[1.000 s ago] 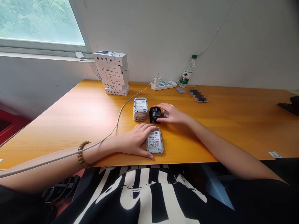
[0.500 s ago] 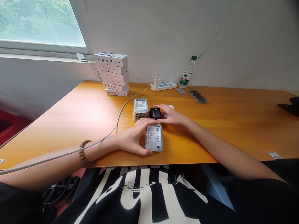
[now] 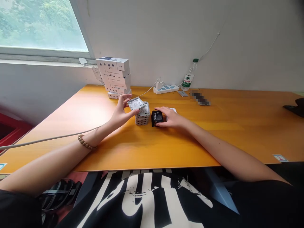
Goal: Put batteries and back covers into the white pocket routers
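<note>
My left hand [image 3: 122,110] is closed on a white device body [image 3: 136,103] by its edges, thumb at the near side. The device is tilted, with its labelled open battery bay facing up. It hangs over the upper left of a stack of similar white device bodies [image 3: 142,121]. Just right of that stack stand black batteries [image 3: 156,117] marked 3000 mAh, piled up. My right hand [image 3: 171,117] is wrapped around the batteries, fingers at the far edge and thumb at the near edge. Behind this hand a white piece [image 3: 174,110] shows only in part.
White boxes [image 3: 116,74] are stacked at the back left. A power strip [image 3: 166,89] with a plugged-in charger stands by the wall, beside a water bottle [image 3: 188,76]. A white cable [image 3: 52,138] runs across the desk's left side. A blurred dark object [image 3: 200,98] lies farther right.
My left hand has picked up the device body from the desk's front and carried it up and left, over the stack. My right hand stays at the batteries.
</note>
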Action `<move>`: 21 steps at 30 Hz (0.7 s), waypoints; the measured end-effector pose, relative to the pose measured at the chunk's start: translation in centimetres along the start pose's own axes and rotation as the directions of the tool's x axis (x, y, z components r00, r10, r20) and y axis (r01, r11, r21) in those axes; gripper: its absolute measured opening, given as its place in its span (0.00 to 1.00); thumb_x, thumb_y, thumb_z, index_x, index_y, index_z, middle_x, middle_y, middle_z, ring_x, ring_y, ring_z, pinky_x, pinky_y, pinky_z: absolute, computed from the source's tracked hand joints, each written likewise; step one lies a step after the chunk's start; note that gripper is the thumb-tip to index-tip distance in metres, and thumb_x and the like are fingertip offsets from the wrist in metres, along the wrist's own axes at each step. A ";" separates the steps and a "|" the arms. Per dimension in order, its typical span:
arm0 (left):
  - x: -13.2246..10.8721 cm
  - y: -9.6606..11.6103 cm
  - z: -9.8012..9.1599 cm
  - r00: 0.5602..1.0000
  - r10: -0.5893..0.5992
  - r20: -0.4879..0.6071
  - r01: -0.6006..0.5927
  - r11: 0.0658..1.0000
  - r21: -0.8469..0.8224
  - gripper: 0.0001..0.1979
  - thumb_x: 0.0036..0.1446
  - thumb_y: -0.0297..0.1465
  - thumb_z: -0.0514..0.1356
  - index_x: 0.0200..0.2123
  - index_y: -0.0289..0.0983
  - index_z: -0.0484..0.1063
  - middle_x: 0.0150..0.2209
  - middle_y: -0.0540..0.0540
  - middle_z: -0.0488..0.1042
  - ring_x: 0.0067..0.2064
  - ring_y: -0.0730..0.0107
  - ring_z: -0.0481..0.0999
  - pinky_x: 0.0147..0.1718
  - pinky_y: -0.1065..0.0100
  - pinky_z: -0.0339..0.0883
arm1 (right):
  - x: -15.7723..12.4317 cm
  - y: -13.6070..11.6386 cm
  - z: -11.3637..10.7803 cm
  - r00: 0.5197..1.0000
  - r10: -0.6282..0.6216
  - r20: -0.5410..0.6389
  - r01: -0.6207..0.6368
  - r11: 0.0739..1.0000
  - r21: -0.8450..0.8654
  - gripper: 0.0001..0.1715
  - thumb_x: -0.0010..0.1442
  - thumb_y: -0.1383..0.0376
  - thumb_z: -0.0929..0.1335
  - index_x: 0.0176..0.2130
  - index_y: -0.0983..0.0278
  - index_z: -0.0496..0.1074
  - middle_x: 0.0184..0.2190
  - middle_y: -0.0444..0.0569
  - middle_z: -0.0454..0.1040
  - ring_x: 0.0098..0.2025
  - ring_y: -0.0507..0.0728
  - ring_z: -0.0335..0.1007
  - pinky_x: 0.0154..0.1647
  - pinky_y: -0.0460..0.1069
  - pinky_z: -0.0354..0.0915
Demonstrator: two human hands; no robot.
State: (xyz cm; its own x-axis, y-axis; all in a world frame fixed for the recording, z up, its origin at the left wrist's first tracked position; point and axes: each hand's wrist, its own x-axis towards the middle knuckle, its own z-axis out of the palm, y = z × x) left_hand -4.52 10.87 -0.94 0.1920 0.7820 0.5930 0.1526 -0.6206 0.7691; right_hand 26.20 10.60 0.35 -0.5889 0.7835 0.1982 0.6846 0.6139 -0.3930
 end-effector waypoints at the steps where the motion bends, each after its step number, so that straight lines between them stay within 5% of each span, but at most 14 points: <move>1: 0.0 -0.1 0.1 1.000 -0.006 0.012 0.006 1.000 -0.008 0.31 0.57 0.43 0.73 0.59 0.49 0.64 0.61 0.43 0.69 0.64 0.52 0.72 0.62 0.49 0.66 | 0.0 0.0 0.0 1.000 0.001 -0.002 -0.001 1.000 0.001 0.50 0.56 0.47 0.77 0.70 0.58 0.65 0.64 0.59 0.72 0.67 0.74 0.66 0.69 0.69 0.58; 15: 0.4 -0.1 0.5 0.973 0.093 0.213 -0.104 0.994 0.040 0.34 0.59 0.43 0.72 0.64 0.48 0.62 0.68 0.39 0.66 0.68 0.46 0.67 0.65 0.46 0.62 | -0.6 -0.9 -0.4 1.000 -0.004 0.008 0.004 0.999 0.054 0.45 0.59 0.48 0.75 0.69 0.58 0.65 0.63 0.59 0.72 0.66 0.73 0.67 0.68 0.67 0.61; 21: 0.5 -0.2 0.5 0.961 0.068 0.269 -0.055 0.997 -0.057 0.33 0.60 0.43 0.72 0.62 0.48 0.62 0.75 0.38 0.56 0.76 0.45 0.56 0.74 0.42 0.50 | -0.6 -0.6 -0.4 1.000 -0.012 0.019 0.010 0.997 0.081 0.45 0.60 0.48 0.75 0.69 0.58 0.65 0.63 0.59 0.71 0.66 0.73 0.67 0.68 0.68 0.61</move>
State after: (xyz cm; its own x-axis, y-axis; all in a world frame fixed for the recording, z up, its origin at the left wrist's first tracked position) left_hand -3.97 11.34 -0.92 0.4553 0.6936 0.5582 0.0861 -0.6583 0.7478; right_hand 26.28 9.80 0.83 -0.6049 0.7743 0.1860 0.6413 0.6121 -0.4626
